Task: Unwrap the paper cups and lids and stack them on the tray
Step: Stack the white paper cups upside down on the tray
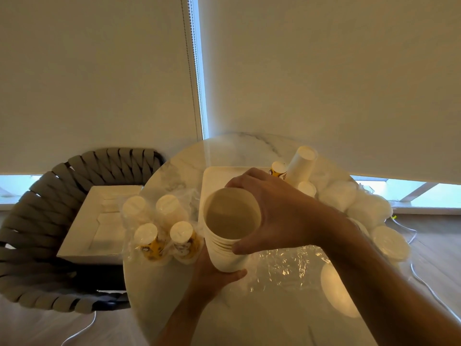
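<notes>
**Bare cup stack held above the tray**

Both hands held the stack of paper cups: left hand cupped its base, right hand curled around the rims, over the tray. Light, thin-walled and easily crushed, it probably wanted gentle support from below.

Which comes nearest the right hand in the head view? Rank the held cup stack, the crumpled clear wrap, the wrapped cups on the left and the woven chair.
From the right hand:
1. Held cup stack, gripped at its rim.
2. Crumpled clear wrap, on the table just below the hand.
3. Wrapped cups, left of the stack.
4. Woven chair, far left, beyond the table.
</notes>
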The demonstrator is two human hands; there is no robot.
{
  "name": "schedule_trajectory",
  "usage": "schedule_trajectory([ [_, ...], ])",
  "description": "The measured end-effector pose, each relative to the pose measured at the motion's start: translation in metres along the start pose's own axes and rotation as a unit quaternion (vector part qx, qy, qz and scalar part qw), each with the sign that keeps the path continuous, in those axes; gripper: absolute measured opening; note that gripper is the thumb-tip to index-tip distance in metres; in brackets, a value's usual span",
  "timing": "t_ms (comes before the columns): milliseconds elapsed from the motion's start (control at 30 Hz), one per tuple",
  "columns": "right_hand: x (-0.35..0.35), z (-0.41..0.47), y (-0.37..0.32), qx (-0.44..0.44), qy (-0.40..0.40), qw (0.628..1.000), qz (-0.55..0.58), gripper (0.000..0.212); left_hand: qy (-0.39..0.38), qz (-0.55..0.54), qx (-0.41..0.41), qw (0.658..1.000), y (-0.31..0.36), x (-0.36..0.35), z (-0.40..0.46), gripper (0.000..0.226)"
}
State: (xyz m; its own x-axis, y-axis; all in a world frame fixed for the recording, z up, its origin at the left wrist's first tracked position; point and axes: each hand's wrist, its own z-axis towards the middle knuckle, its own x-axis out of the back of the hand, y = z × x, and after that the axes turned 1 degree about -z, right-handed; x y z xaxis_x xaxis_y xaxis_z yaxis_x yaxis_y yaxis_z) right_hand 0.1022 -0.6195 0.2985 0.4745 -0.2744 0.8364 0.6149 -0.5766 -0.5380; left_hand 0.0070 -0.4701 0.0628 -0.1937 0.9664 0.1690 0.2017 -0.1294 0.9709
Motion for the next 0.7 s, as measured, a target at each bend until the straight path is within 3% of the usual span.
schedule_trajectory([
  [333, 0.012, 0.004, -0.005, 0.007, 0.005, 1.0, 0.026, 0.087, 0.01, -0.011, -0.027, 1.0, 0.005, 0.001, -0.001, 0.089],
  [533, 0.017, -0.001, -0.003, 0.009, 0.048, 0.989, 0.143, 0.091, 0.015, -0.011, -0.029, 0.999, 0.005, 0.001, -0.003, 0.095],
  [633, 0.009, -0.004, -0.003, 0.063, 0.15, 0.938, 0.307, 0.087, 0.018, -0.01, -0.014, 1.0, 0.002, 0.001, -0.003, 0.096],
  [700, 0.002, -0.003, -0.008, 0.081, 0.175, 0.891, 0.411, 0.077, 0.019, -0.012, -0.006, 1.0, 0.001, 0.001, -0.003, 0.099],
])
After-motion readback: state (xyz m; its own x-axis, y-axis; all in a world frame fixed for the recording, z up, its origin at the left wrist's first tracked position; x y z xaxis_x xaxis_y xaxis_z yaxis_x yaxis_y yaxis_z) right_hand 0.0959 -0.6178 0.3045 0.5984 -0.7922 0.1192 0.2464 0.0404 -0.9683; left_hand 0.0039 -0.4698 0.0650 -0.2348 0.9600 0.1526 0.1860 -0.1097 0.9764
